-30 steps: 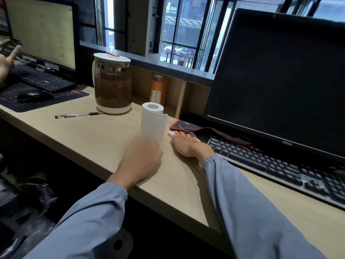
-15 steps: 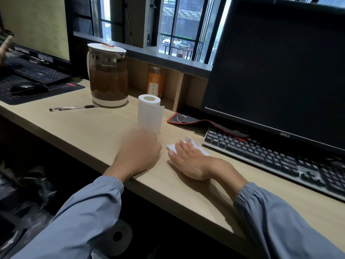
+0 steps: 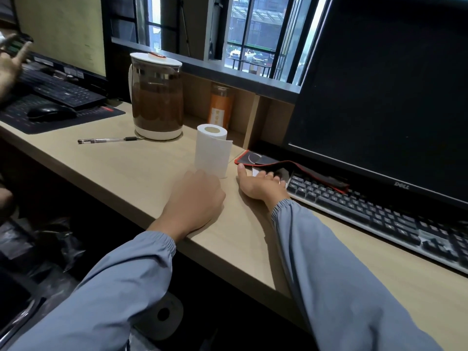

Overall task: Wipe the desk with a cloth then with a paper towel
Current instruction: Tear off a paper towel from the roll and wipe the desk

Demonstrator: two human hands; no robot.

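1. The right hand [image 3: 260,186] lies flat with straight fingers, pressing a white paper towel [image 3: 255,171] onto the table [image 3: 141,173]. The sheet sits right at the near-left corner of the keyboard [image 3: 379,214] and beside the red-trimmed black mat [image 3: 263,159].
2. The left hand [image 3: 195,198] rests on the table at the foot of the upright roll [image 3: 211,148]. Its fingers are hidden from us, so we cannot tell whether it holds the loose end of the paper or nothing at all.
3. The nearest risk, as we judge it, is that the thin sheet catches on the keyboard corner or the lifted mat edge, then bunches or tears under the palm.
4. A stroke to the left could strike the roll. It is light and upright, so a small knock would tip it toward the pen [image 3: 109,140].
5. The jug [image 3: 157,102] of brown liquid stands farther back. Only a careless, long sweep would reach it, but a spill there would run toward the keyboards.
6. We see no cloth anywhere, so we take this for the paper stage.
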